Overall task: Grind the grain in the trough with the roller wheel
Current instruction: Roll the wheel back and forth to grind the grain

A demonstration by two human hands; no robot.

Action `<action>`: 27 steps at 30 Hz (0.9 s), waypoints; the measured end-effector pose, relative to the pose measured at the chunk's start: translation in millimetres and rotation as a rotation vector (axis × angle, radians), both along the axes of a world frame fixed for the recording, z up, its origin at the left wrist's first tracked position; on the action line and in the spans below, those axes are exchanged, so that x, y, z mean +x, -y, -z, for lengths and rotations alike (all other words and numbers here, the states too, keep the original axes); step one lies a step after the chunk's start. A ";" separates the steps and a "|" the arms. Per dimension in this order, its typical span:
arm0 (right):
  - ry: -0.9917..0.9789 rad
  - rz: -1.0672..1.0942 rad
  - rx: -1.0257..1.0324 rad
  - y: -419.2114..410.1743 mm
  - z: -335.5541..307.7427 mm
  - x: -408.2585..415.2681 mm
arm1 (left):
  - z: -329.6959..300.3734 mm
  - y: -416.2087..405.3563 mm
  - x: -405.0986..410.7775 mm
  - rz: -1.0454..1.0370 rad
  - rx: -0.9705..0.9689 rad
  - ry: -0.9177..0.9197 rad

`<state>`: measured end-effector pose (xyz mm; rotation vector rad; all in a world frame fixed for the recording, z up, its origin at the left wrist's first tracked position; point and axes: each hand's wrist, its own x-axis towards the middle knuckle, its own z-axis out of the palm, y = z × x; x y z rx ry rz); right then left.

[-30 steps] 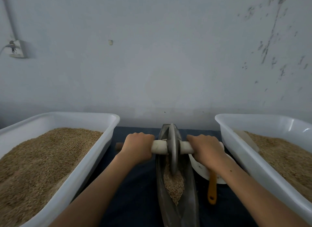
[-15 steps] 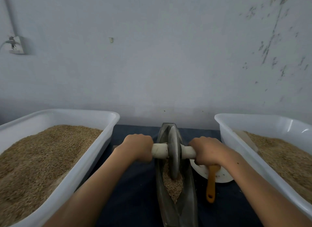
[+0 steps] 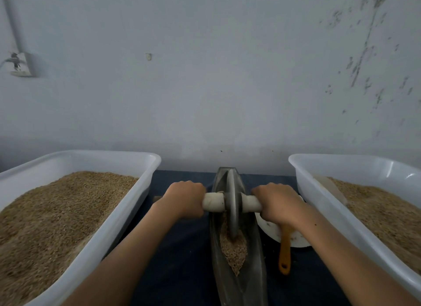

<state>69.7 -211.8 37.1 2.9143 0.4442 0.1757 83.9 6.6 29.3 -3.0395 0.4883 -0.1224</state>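
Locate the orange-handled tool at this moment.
In the head view, the orange-handled tool lies right of the trough, its handle pointing toward the camera and its head end on the white dish, just beneath the right hand.

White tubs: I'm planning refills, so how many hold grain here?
2. One white tub sits left of the trough; the other white tub sits right. Others may lie outside the view.

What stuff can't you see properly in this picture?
- Head view: the fingers of the left hand and right hand curl under the roller's handle, hidden by the hands.
- The white dish is partly hidden by the right wrist.
- The trough's near end and both tubs' outer sides are cut off by the frame edges.
- The wall socket is blurred.
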 end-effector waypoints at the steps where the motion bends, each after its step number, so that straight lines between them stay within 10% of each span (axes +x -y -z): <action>1: -0.048 -0.006 -0.013 0.0 -1.9 -1.8 | -2.3 -0.8 -1.1 -0.004 -0.004 -0.073; 5: -0.126 -0.017 -0.017 1.1 -5.9 -4.9 | -3.1 -0.1 -3.3 -0.029 0.001 -0.167; 14: 0.249 0.011 0.139 1.3 17.6 11.5 | 9.6 6.8 2.8 -0.064 -0.011 0.318; 27: -0.020 -0.034 0.021 2.4 0.7 2.7 | 1.4 1.9 -2.3 -0.046 0.006 -0.045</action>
